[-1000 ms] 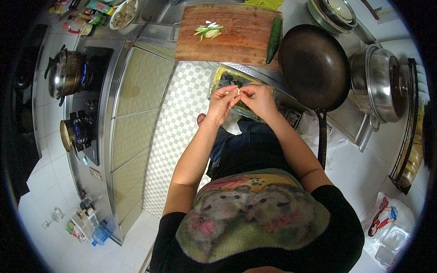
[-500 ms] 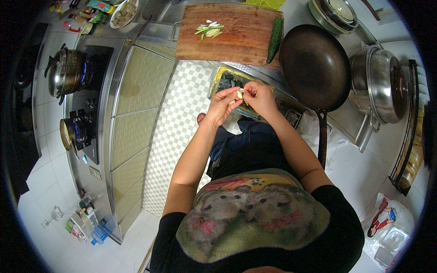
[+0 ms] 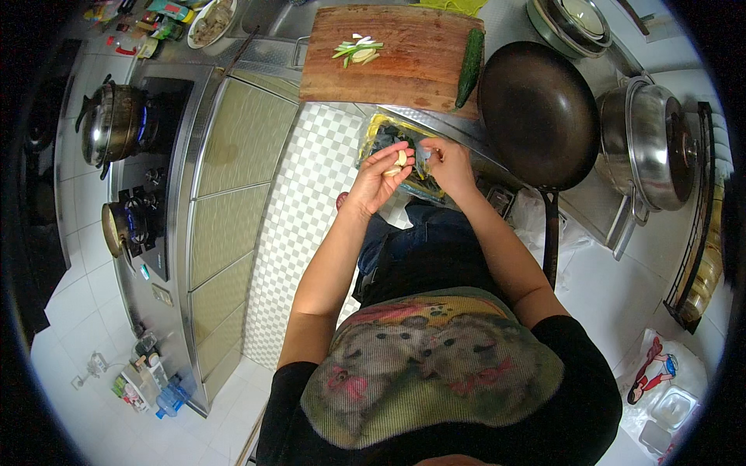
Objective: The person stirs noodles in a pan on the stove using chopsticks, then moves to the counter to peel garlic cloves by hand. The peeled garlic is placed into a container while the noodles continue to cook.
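Over a bin lined with a yellow-edged bag [image 3: 375, 124], my left hand [image 3: 374, 182] is closed around pale peeled garlic cloves [image 3: 401, 159], which lie by its fingertips. Just to its right, apart from it, my right hand [image 3: 449, 167] pinches a thin whitish scrap [image 3: 425, 154] that looks like garlic skin. Beyond the bin, a wooden cutting board [image 3: 404, 58] carries cut scallion pieces [image 3: 356, 48] with pale garlic pieces beside them. A cucumber [image 3: 470, 68] lies along the board's right edge.
A large dark frying pan [image 3: 538, 116] sits to the right, its handle pointing toward me. Behind it stand a lidded steel pot [image 3: 657, 144] and stacked bowls [image 3: 571, 27]. On the left stove are a steel pot [image 3: 116, 124] over a blue flame and a small pan [image 3: 115, 229].
My hands have drawn apart. The right one has moved slightly right with the whitish scrap, while the left keeps the garlic cloves, now more exposed.
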`<state>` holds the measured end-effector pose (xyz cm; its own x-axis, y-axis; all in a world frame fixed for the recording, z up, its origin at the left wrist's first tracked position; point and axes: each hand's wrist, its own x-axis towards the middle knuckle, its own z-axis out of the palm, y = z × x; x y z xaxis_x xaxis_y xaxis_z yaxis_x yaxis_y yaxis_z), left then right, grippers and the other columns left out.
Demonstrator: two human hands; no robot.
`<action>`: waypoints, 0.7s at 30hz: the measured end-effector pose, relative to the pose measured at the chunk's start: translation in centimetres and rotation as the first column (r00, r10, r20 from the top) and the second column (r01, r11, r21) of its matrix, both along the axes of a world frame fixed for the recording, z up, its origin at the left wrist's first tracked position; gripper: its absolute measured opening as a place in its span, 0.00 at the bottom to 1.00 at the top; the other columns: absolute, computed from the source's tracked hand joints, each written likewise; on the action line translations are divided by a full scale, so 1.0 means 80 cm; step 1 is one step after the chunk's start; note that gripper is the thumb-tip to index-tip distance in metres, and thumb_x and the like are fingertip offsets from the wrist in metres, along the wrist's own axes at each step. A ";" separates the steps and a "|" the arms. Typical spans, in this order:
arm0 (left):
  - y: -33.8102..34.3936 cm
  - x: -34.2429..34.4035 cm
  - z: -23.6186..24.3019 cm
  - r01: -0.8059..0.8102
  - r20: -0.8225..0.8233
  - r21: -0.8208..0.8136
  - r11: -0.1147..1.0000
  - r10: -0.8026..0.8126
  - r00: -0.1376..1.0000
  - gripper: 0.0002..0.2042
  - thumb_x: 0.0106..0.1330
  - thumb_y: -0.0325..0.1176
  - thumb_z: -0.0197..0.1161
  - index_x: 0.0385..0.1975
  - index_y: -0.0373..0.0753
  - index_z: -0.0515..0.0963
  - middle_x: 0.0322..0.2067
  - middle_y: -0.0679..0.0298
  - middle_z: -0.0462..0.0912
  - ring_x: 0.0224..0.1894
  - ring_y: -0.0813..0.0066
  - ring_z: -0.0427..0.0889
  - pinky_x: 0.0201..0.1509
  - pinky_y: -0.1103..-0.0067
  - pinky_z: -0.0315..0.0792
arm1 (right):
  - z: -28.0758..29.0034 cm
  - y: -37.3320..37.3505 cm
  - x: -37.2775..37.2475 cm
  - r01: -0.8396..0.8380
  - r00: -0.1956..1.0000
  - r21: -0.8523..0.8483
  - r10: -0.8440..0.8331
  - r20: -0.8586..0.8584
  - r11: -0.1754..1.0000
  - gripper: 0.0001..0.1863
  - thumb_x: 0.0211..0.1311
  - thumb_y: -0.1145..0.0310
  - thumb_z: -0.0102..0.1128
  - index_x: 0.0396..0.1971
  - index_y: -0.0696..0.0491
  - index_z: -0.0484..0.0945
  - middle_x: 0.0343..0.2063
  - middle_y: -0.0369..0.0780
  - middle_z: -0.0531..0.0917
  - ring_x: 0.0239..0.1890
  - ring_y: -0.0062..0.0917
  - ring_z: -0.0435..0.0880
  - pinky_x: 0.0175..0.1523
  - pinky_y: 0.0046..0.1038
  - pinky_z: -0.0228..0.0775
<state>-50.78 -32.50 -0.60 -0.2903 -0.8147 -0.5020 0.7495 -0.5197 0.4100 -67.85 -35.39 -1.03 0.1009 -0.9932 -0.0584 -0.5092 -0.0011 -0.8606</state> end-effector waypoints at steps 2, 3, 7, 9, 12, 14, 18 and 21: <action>0.000 -0.001 0.000 -0.016 -0.010 -0.007 1.000 0.016 1.000 0.13 0.64 0.25 0.51 0.48 0.29 0.70 0.43 0.52 0.76 0.43 0.68 0.78 0.46 0.78 0.76 | 0.002 0.000 0.000 0.019 1.000 0.055 -0.019 0.006 0.998 0.09 0.48 0.72 0.58 0.31 0.54 0.80 0.27 0.46 0.81 0.28 0.32 0.82 0.32 0.30 0.72; 0.000 -0.003 0.001 -0.026 -0.019 -0.003 1.000 0.026 0.999 0.14 0.64 0.25 0.50 0.48 0.29 0.69 0.44 0.51 0.76 0.44 0.67 0.78 0.48 0.77 0.75 | 0.001 0.001 0.000 0.030 0.999 0.130 -0.035 0.035 0.991 0.09 0.49 0.71 0.58 0.32 0.53 0.80 0.28 0.46 0.81 0.29 0.32 0.82 0.33 0.30 0.72; -0.005 -0.007 0.021 -0.061 -0.134 0.046 0.997 0.066 0.989 0.14 0.65 0.24 0.47 0.49 0.28 0.68 0.46 0.48 0.73 0.48 0.62 0.76 0.52 0.75 0.73 | 0.034 0.001 0.002 0.035 0.997 0.186 -0.020 -0.078 0.982 0.09 0.50 0.70 0.57 0.33 0.52 0.81 0.28 0.45 0.82 0.30 0.31 0.82 0.33 0.31 0.72; -0.005 -0.007 0.022 -0.056 -0.138 0.034 0.998 0.060 0.989 0.14 0.65 0.23 0.46 0.49 0.28 0.68 0.47 0.47 0.72 0.49 0.61 0.75 0.53 0.75 0.72 | 0.030 0.002 0.002 0.016 0.984 0.081 -0.001 -0.180 0.997 0.09 0.50 0.70 0.57 0.32 0.52 0.81 0.27 0.44 0.82 0.27 0.31 0.81 0.33 0.30 0.72; -0.004 -0.007 0.014 -0.016 -0.064 -0.011 1.000 0.015 0.998 0.13 0.65 0.23 0.46 0.48 0.28 0.68 0.46 0.48 0.73 0.48 0.62 0.75 0.53 0.75 0.72 | 0.035 0.003 0.004 0.002 0.995 -0.030 -0.005 -0.101 1.000 0.08 0.49 0.71 0.58 0.31 0.53 0.81 0.26 0.42 0.81 0.24 0.30 0.80 0.31 0.28 0.71; -0.002 -0.009 0.011 0.004 0.003 -0.036 0.999 -0.004 1.000 0.12 0.65 0.23 0.47 0.47 0.28 0.69 0.45 0.49 0.74 0.47 0.64 0.76 0.52 0.77 0.73 | 0.042 0.004 0.008 0.001 1.000 -0.058 0.000 0.011 0.998 0.08 0.48 0.72 0.59 0.30 0.55 0.80 0.25 0.41 0.80 0.22 0.29 0.79 0.29 0.26 0.71; 0.002 -0.009 -0.002 -0.020 0.070 -0.048 0.999 0.024 0.997 0.10 0.63 0.23 0.53 0.44 0.30 0.71 0.41 0.54 0.77 0.44 0.71 0.77 0.49 0.80 0.74 | 0.054 0.007 0.016 -0.041 0.991 -0.080 0.051 0.126 0.996 0.08 0.45 0.74 0.62 0.28 0.57 0.80 0.23 0.40 0.78 0.19 0.24 0.77 0.25 0.23 0.68; 0.005 -0.009 -0.006 -0.057 0.095 -0.039 0.998 0.060 0.994 0.10 0.62 0.24 0.55 0.42 0.30 0.73 0.38 0.57 0.78 0.41 0.74 0.78 0.46 0.83 0.76 | 0.057 0.010 0.017 -0.069 0.989 -0.124 0.085 0.124 0.990 0.07 0.44 0.74 0.63 0.27 0.58 0.80 0.22 0.40 0.77 0.18 0.23 0.75 0.24 0.23 0.66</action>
<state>-51.53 -32.12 -1.06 -0.1936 -0.8471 -0.4950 0.7344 -0.4596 0.4994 -66.51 -34.60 3.50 0.1763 -0.9812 0.0784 -0.3884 -0.1425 -0.9104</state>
